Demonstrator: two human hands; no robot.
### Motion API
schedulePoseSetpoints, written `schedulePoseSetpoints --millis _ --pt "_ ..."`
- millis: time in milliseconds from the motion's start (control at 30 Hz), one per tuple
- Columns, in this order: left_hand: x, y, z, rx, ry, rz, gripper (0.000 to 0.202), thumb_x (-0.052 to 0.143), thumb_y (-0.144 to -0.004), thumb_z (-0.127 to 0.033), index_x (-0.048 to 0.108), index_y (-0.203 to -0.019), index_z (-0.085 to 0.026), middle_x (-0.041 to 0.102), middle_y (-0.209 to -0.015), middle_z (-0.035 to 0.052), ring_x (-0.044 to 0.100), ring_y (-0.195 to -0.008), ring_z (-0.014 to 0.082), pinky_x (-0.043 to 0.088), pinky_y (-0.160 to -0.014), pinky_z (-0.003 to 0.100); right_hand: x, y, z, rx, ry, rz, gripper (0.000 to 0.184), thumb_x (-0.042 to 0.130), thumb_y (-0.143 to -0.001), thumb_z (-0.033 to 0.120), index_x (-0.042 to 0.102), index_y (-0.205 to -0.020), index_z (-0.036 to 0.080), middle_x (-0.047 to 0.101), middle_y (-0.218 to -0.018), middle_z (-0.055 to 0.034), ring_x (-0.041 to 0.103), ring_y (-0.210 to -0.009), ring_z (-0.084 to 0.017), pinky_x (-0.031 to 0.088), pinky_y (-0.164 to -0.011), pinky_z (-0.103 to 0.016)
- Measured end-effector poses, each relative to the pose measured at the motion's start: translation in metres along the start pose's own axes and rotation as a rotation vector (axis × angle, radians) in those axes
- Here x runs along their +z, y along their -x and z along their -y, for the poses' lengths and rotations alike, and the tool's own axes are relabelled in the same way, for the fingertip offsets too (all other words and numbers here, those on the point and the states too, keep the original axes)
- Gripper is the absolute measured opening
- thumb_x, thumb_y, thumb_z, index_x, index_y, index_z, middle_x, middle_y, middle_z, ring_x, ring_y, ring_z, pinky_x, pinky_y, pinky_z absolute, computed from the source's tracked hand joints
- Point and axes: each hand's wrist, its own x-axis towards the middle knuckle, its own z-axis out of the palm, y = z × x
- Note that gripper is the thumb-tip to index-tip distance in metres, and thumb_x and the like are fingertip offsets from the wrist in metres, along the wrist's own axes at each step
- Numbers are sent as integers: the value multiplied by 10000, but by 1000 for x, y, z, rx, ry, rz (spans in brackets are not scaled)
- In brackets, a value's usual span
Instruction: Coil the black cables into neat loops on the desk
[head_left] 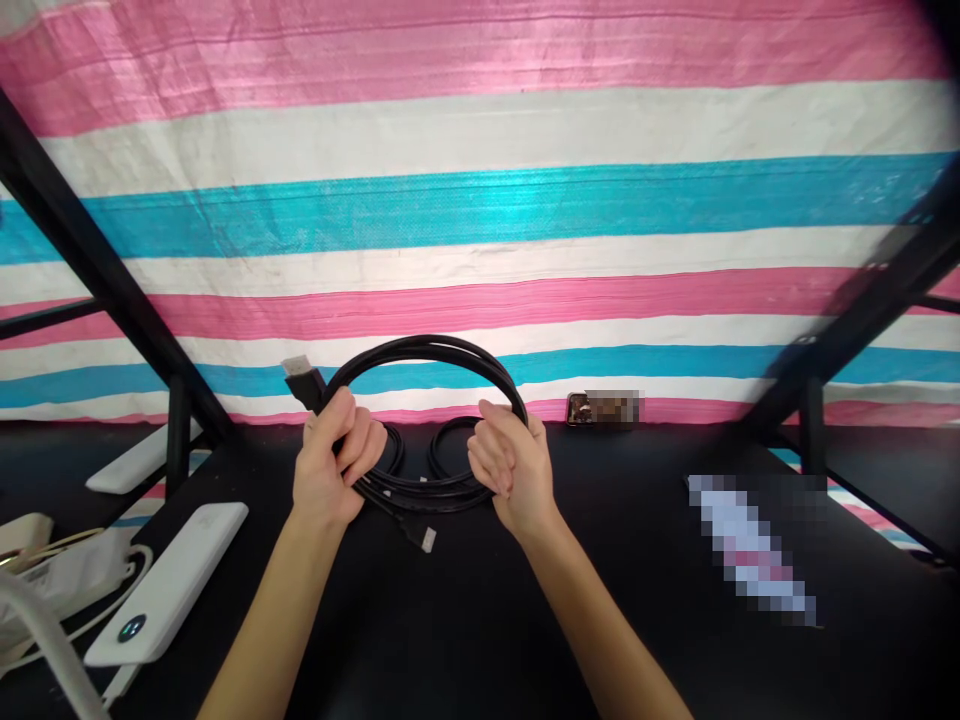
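Observation:
A black cable (427,352) is wound into a round coil held upright over the black table (465,620). My left hand (330,460) is closed round the coil's left side, just below a plug (302,381) that sticks up to the left. My right hand (510,465) is closed round the coil's right side. A second plug (421,537) with a light tip hangs below the coil near the table. Two smaller black cable loops (442,450) lie on the table behind the coil.
A white power bank (169,585) with a lit indicator lies at left, beside white cables and another white slab (131,462). Black frame bars (97,260) slant at both sides. A phone (581,408) lies by the striped tarp wall. A blurred item (750,545) lies at right.

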Motion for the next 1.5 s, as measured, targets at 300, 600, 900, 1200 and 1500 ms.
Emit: schedulePoseSetpoints --millis 300,600,900,1200,1500 --pt "14 8 18 -177 72 116 589 641 -737 -282 139 -452 -164 140 -310 -80 226 -247 12 146 -348 208 -11 -10 12 -7 -95 -176 505 684 -651 242 244 -407 200 221 -286 104 150 -239 -11 72 -257 -165" --pt "30 23 50 -281 201 28 538 508 -809 -270 161 -408 -175 169 -315 -64 174 -257 15 110 -357 214 -15 -18 15 48 -146 -280 443 630 -657 175 283 -383 195 263 -268 93 165 -225 -14 100 -236 -157" --pt "21 10 50 -302 291 -207 513 481 -848 -233 208 -416 -192 192 -319 -74 157 -236 34 104 -302 204 -5 -11 2 28 -162 -230 410 642 -634 199 292 -421 199 261 -281 103 151 -251 -14 98 -255 -157" --pt "23 16 52 -258 314 -193 503 478 -831 -262 199 -420 -187 184 -330 -70 168 -237 35 145 -303 206 3 -6 -10 140 -157 -153 480 600 -661 248 179 -432 201 222 -285 92 146 -257 -23 101 -268 -163" --pt "20 7 49 -275 -152 33 326 510 -797 -326 474 -511 -174 533 -600 14 530 -653 128 418 -657 232 -26 -21 19 275 -276 12 484 541 -735 186 143 -461 212 206 -289 100 78 -263 -24 87 -254 -151"
